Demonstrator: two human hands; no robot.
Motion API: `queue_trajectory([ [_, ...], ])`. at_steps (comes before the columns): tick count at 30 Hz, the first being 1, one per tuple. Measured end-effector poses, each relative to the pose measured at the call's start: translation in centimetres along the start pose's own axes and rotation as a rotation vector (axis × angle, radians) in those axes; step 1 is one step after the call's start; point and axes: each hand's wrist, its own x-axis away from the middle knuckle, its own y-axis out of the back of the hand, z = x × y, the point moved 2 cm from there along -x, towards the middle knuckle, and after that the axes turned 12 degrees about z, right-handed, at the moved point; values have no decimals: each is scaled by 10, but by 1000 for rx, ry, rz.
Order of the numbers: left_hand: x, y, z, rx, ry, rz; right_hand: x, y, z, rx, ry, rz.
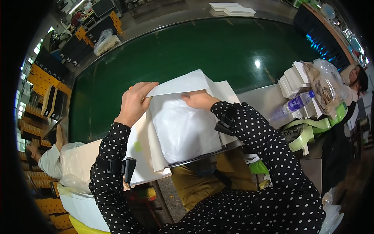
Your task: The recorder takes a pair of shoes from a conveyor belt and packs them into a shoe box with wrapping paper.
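Left hand [134, 102] fingers pinching paper sheet [187, 84] corner at 10 o'clock, lifting it; right hand [199, 100] fingers flat, pinning white bag [185, 130] on desk [265, 99].

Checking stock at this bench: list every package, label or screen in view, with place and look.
Water bottle: lying at right against white stacks, clear, purple label.
Plastic bag: right, clear, brownish contents.
Knotted bag: far left, clear, pale contents.
Dark screen: top left.
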Motion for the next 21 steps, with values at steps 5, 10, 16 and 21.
queue_trajectory([
  [5, 6, -7, 7, 117, 66, -25, 8, 26, -5, 153, 7, -27],
  [10, 8, -13, 17, 255, 162, -53, 3, 20, -2, 276, 51, -103],
  [16, 12, -10, 5, 237, 126, -44, 16, 67, 3, 311, -215, -8],
  [21, 18, -9, -7, 76, 29, -32, 22, 72, -19, 90, 129, -345],
])
